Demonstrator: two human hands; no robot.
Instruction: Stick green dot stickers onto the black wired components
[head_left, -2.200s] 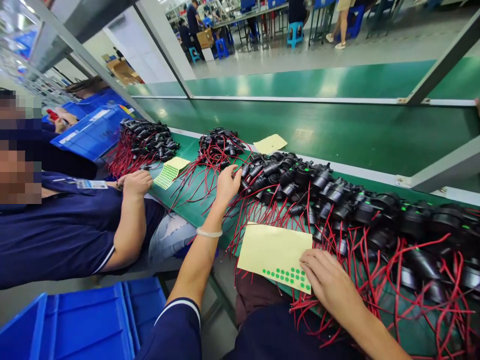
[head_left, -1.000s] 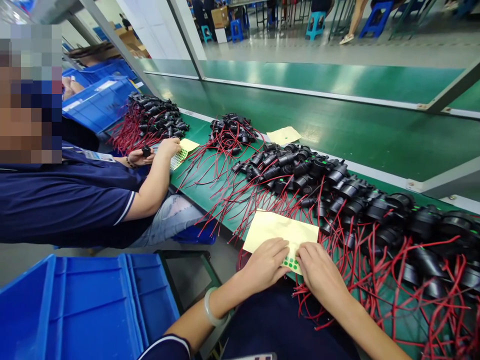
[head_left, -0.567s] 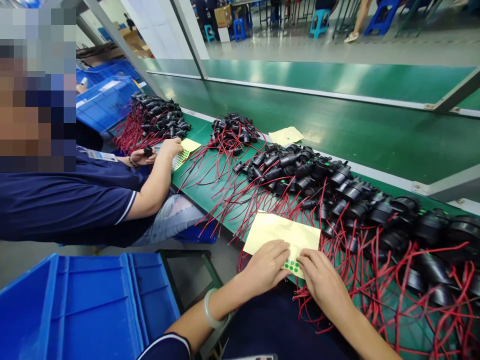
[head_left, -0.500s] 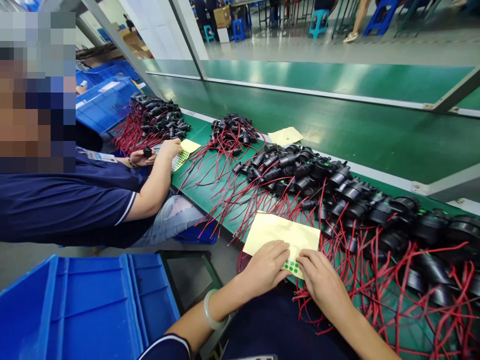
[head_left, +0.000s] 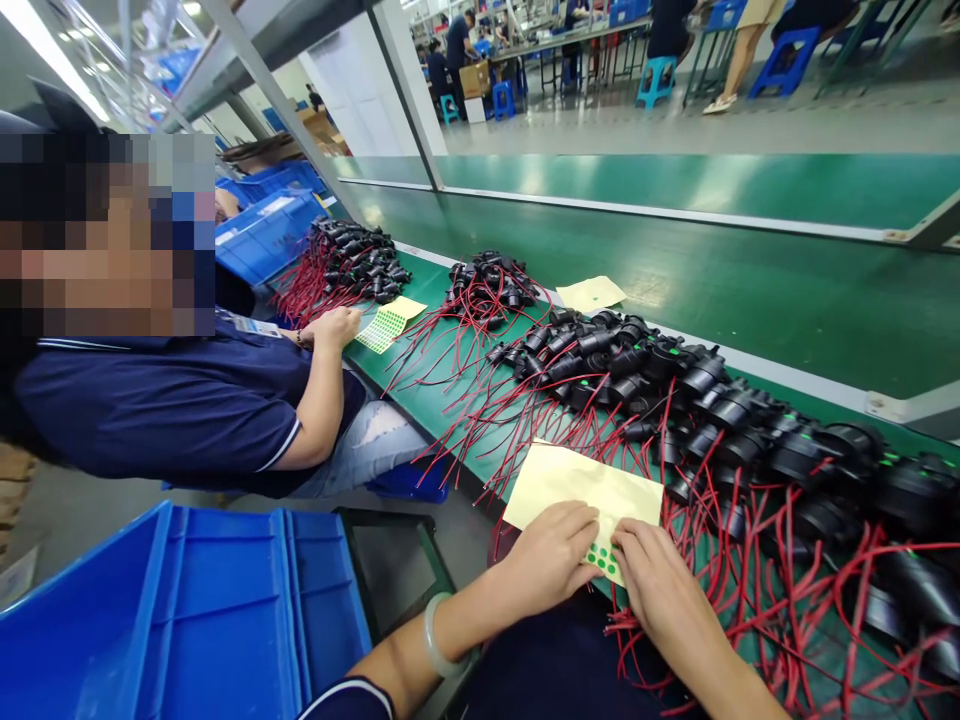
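Between my two hands is a pale yellow sticker sheet (head_left: 577, 480) with round green stickers (head_left: 602, 562) showing on its near corner. My left hand (head_left: 555, 555) grips it from the left, fingers laid over the paper and thumb near the edge. On the other side of the stickers, my right hand (head_left: 656, 570) pinches the sheet's right part with bent fingers. Just past the sheet lies a long heap of black cylindrical parts (head_left: 630, 370) with red wires (head_left: 750, 560), some bearing green dots.
A co-worker (head_left: 225, 400) sits at left, a hand near another green-dotted sheet (head_left: 382, 328). Smaller heaps of wired black parts (head_left: 491, 285) lie farther along the green bench (head_left: 465, 400). A blue crate (head_left: 225, 600) stands at lower left. Metal posts (head_left: 409, 95) rise behind the bench.
The view has tilted up and shifted left, so everything sits lower and farther right. My hands keep their hold on the sheet. The co-worker's hand has come away from their sticker sheet.
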